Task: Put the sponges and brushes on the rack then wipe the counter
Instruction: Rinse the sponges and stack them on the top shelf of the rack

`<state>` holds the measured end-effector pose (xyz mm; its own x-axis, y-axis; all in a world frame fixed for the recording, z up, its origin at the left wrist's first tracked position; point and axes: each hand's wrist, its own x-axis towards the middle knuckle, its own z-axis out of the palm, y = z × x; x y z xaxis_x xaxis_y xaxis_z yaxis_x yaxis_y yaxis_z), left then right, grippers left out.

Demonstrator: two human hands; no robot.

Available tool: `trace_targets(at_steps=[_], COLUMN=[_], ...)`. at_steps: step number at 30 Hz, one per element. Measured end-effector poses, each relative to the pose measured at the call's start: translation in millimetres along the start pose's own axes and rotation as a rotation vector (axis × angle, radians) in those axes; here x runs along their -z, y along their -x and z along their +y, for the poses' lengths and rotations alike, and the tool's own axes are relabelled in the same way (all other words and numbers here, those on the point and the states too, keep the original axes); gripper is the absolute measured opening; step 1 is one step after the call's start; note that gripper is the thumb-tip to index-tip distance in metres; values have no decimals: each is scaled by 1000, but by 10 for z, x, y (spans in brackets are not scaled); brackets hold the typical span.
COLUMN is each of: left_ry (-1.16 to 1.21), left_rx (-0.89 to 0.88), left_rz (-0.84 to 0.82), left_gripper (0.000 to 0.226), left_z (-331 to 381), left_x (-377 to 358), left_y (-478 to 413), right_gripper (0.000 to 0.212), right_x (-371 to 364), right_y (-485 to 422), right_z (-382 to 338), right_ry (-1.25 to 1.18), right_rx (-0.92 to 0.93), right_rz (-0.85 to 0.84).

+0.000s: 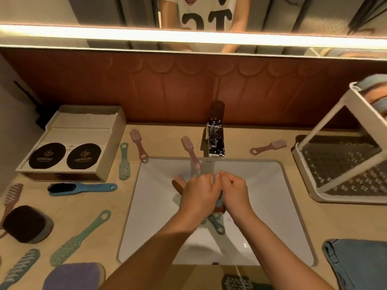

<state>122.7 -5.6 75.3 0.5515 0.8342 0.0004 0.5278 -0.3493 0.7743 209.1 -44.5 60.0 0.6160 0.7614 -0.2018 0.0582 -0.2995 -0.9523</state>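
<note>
Far left counter: loose brushes lie apart from one another. Noted are a dark round brush (25, 223), a blue-handled brush (81, 188), a long green brush (79, 237) and a purple sponge (73, 276) at the near edge. None is racked yet.
Back left: a tan box (71, 143) stands against the wall, so I judge there is little room to sweep behind it.
Sink rim: a pink brush (190, 151) overhangs the back edge of the basin (157, 206) beside the tap (215, 139). I judge it likely to slip in if knocked.
Left hand (199, 193): my fingers are curled round a bundle of brushes (217, 226) over the basin. I cannot tell what else is in the bundle.
Right hand (234, 193): it is clenched on the same bundle, knuckles touching the left.
Step in hand: I judge this to be gathering from the sink. I should grip firmly, let the bundle drip over the basin, lift it clear of the tap and carry it right in one pass.
Right counter: one small pink brush (269, 146) lies between the tap and the rack. The way across is otherwise open.
Rack (339, 164): the lower mesh shelf shows room, and the upper tier holds sponges (374, 95). The slanted frame bar narrows entry, so I should go in low from the front.
Near right edge: a blue cloth (360, 264) lies ready for wiping.
</note>
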Motion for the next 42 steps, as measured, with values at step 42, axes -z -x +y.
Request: trace_targets(at_steps=[42], left_ry=[578], left_rx=[-37], left_rz=[-151], left_gripper=[38], left_z=[2025], left_x=[-248], left_y=[-212], right_gripper=[17], right_x=[2762], right_y=[-252], right_z=[-1015], right_ry=[21], right_rx=[364], right_rz=[-329])
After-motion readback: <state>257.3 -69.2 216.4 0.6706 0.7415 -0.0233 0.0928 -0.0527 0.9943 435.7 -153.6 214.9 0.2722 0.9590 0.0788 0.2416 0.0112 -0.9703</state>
